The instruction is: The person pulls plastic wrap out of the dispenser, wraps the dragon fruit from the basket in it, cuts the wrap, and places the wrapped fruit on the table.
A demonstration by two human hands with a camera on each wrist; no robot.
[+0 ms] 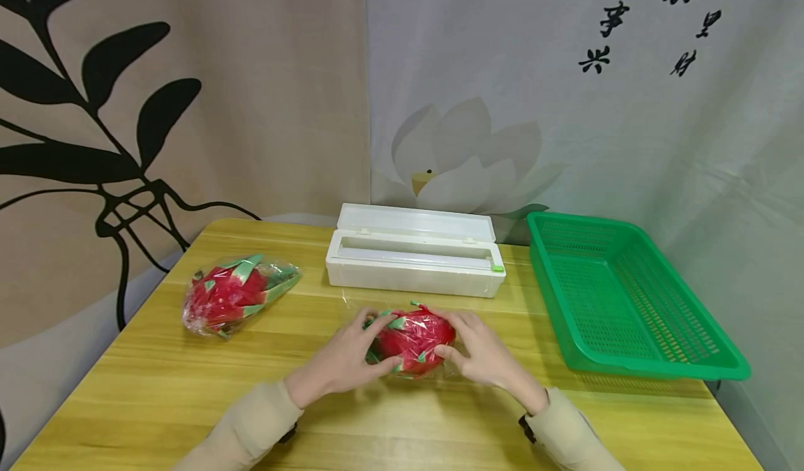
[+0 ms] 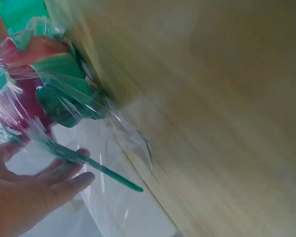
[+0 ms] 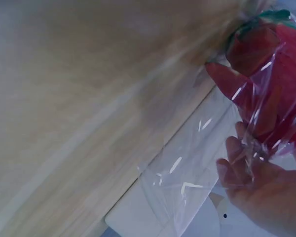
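Note:
A red dragon fruit (image 1: pixel 417 337) with green-tipped scales lies near the middle of the table, clear plastic film around it. My left hand (image 1: pixel 347 359) grips its left end, thumb in front and fingers over the back. The right hand (image 1: pixel 488 356) holds the opposite end, its thumb on the fruit's near side. In the left wrist view, loose film (image 2: pixel 121 128) hangs off the fruit beside the fingers, and a thin green scale sticks out there. Another loose flap of film (image 3: pixel 175 173) spreads from the right end in the right wrist view.
A second dragon fruit (image 1: pixel 235 293), wrapped in film, lies at the left on the wooden table (image 1: pixel 157 401). Behind the hands stands a white film dispenser (image 1: pixel 411 280), its lid raised and a roll inside. A green plastic basket (image 1: pixel 565 317) sits at the right.

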